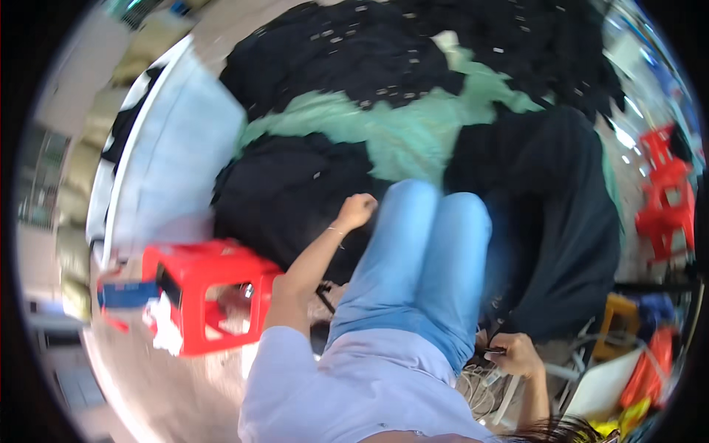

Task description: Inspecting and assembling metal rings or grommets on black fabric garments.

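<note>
My left hand (357, 211) is closed beside my left knee, over a heap of black garments (292, 181). Its curled fingers hide whatever may be in them. Down by my right hip, my right hand (518, 356) is closed around a small dark thing (495, 350), too small to name. Pale cables (478, 391) hang close to that hand. More black cloth (565, 214) drapes to the right of my knees. Between the dark heaps lies a green sheet (410, 140).
A red plastic stool (214, 295) stands at my left, with a white-covered surface (173, 148) beyond it. Other red stools (665, 207) are at the far right. A pile of black garments with small light tags (354, 44) spreads ahead. Bags, one red (653, 365), crowd the lower right.
</note>
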Demonstrator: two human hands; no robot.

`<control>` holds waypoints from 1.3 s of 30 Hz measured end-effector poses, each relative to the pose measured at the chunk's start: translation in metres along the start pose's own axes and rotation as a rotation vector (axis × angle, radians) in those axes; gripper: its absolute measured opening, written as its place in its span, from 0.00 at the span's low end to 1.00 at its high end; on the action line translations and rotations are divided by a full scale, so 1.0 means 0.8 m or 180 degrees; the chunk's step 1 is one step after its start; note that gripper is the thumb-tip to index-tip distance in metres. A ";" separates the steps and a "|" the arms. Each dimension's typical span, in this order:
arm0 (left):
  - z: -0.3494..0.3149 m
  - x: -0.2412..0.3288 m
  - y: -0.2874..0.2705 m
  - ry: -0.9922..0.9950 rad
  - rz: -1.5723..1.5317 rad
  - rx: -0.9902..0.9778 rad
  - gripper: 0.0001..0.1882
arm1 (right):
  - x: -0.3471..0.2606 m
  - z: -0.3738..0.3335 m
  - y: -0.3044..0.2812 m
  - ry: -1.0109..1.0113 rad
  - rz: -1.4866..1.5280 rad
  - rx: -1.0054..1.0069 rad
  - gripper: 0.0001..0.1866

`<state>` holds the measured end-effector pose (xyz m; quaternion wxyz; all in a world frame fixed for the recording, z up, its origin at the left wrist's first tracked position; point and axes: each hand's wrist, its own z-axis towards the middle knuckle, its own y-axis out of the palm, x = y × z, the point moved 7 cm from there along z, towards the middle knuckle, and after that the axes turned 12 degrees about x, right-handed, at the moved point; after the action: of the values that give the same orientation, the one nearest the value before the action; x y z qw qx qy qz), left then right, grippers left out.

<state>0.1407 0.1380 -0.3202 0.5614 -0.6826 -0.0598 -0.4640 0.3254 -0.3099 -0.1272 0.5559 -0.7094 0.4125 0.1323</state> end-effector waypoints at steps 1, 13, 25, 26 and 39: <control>-0.023 -0.007 -0.002 -0.0040 0.0261 -0.0147 0.10 | 0.019 0.007 0.017 0.0195 -0.0124 0.0138 0.10; -0.193 -0.078 -0.101 -0.1040 0.0264 0.1994 0.10 | 0.201 0.029 0.065 0.1780 -0.1489 0.1425 0.14; -0.140 -0.243 -0.194 -0.2994 0.0388 0.2733 0.12 | 0.114 0.075 0.065 0.1253 -0.0779 0.2203 0.07; -0.134 -0.205 -0.185 -0.2710 0.0306 0.2390 0.13 | 0.108 0.071 0.057 0.1227 -0.0713 0.2385 0.08; -0.474 -0.054 -0.027 -0.1418 -0.0155 -0.2249 0.18 | 0.122 0.092 0.079 0.1184 -0.0371 0.2332 0.08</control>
<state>-0.1114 -0.1468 -0.3577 0.2550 -0.9153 -0.0330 -0.3101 0.3602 -0.2895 -0.2586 0.6942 -0.4987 0.4848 -0.1855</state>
